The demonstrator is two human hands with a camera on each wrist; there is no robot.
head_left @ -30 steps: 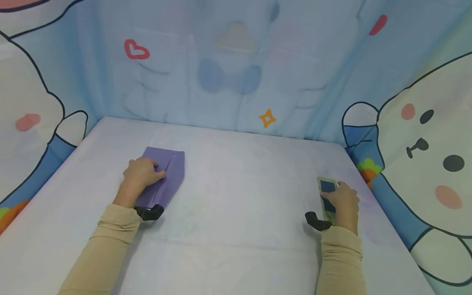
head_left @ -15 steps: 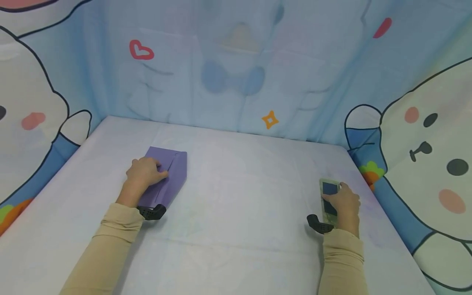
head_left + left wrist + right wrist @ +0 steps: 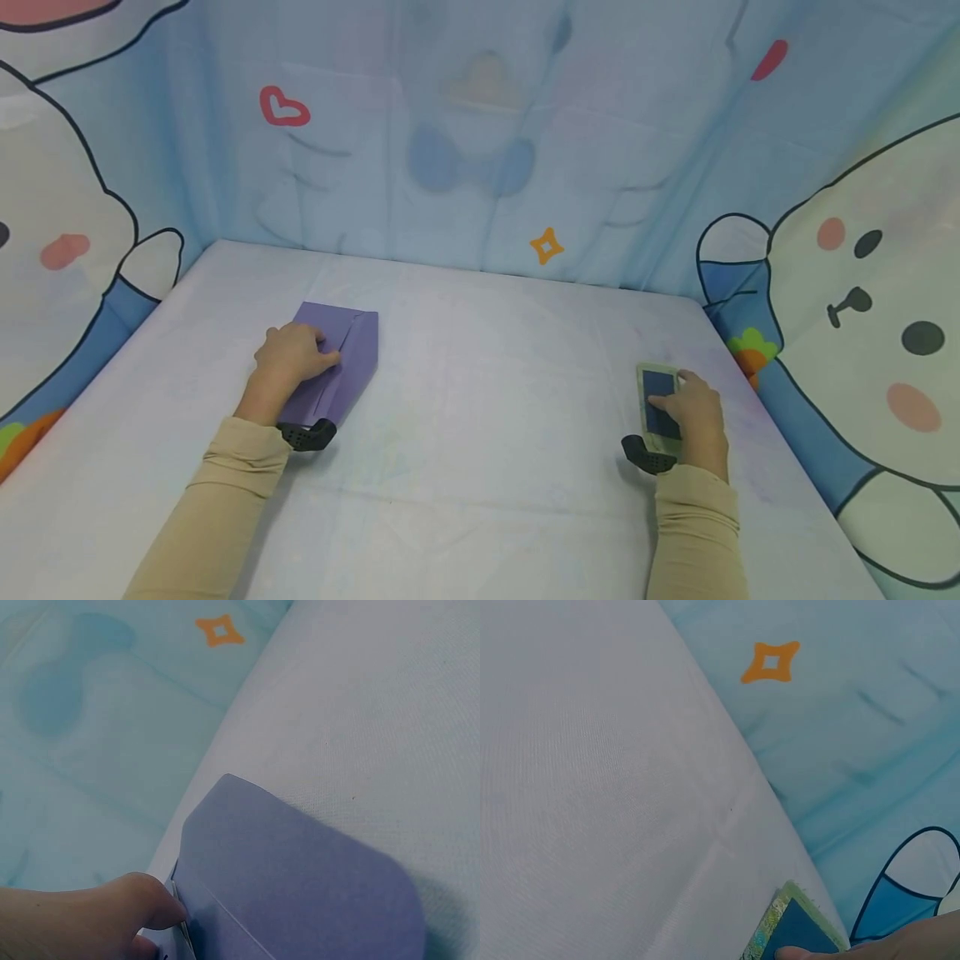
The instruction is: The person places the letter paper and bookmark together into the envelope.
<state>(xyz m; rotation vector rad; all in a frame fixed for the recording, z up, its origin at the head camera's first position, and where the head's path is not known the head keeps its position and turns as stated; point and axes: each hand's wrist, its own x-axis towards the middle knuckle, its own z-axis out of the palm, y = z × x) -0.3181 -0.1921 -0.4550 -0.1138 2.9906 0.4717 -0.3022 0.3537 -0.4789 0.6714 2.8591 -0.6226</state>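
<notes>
Fingers nearly closed, the left hand (image 3: 288, 357) pinches the purple envelope (image 3: 356, 350) by its pocket edge, at left; at right, the right hand (image 3: 696, 414) likewise pinches the green-bordered card (image 3: 660, 422) by its right side, apparently for steadiness.

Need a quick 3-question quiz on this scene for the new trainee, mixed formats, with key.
1. True or false: the left hand and the right hand are on the same thing.

2. Fill in: the green-edged rectangle has a ____ centre.

3. Which print on the backdrop shows in the head view and both wrist views?
A) red heart
B) orange star
C) carrot

Key:
1. False; the left hand is on the purple envelope, the right hand on the green-edged rectangle.
2. dark blue
3. B
</notes>
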